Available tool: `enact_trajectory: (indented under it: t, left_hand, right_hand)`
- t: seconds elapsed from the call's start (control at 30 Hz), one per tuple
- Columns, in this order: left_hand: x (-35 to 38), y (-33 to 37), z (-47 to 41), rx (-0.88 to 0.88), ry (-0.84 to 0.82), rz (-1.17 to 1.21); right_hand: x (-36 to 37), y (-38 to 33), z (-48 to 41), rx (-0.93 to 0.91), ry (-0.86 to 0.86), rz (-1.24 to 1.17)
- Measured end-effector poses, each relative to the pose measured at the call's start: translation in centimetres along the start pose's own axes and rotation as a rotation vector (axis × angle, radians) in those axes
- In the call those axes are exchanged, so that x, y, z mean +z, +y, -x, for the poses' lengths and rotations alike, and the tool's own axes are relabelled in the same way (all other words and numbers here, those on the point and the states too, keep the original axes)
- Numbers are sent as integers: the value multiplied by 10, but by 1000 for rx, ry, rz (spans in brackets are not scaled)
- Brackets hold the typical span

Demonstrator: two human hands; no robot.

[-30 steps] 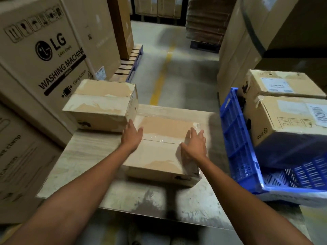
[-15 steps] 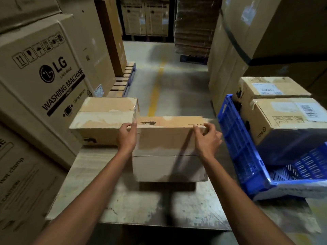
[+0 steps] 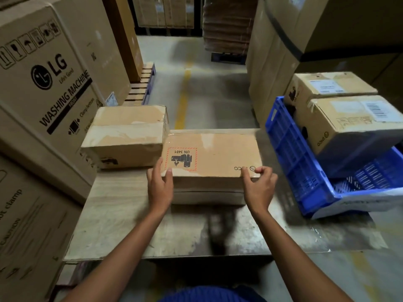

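Box (image 3: 218, 155) gripped by left hand (image 3: 160, 188), right hand (image 3: 259, 186); four small boxes (image 3: 126, 129).

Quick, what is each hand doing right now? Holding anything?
Left hand: closed, gripping the near left corner of the cardboard box.
Right hand: closed, gripping the same box's near right corner.

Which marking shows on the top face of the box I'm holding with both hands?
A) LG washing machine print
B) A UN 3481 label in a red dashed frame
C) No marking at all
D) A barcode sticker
B: the UN 3481 label in its red dashed frame lies on the top face of the box, just beyond the thumb of the left hand.
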State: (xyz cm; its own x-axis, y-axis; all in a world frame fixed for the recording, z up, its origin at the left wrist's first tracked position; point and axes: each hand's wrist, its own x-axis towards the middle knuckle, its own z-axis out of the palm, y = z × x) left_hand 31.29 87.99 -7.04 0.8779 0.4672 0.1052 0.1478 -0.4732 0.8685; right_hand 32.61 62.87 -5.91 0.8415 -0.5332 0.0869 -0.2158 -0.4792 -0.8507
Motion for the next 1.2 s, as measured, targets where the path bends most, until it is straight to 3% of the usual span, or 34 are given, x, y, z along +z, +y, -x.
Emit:
enact_trajectory:
  t: [0.07,0.17,0.23,0.37,0.5,0.6,0.77,0.97,1.2]
  left_hand:
    - [-1,-5,0,98,0,-58]
    - [-3,-2,-9,390,58,-219]
    - [-4,4,-15,571,28,-275]
    - [3,14,-16,737,-47,-322]
    - [9,8,-14,734,-110,-420]
    - [6,11,-16,747,-129,-477]
    - [-1,39,-48,798,-243,-582]
    - [13,46,-66,591,-469,-681]
    - [24,69,-69,569,-380,-764]
  right_hand:
    - [-2,2,4,-43,0,22]
    - [4,-4,3,-159,49,228]
    - [11,-12,5,-348,56,334]
    - [40,-29,20,-758,-143,240]
    - [62,-40,36,-892,-156,288]
    - [63,-42,38,-891,-129,413]
    - [65,-68,14,-873,-227,655]
    - [83,-72,7,-772,-433,714]
    - [73,-87,-15,-762,-586,719]
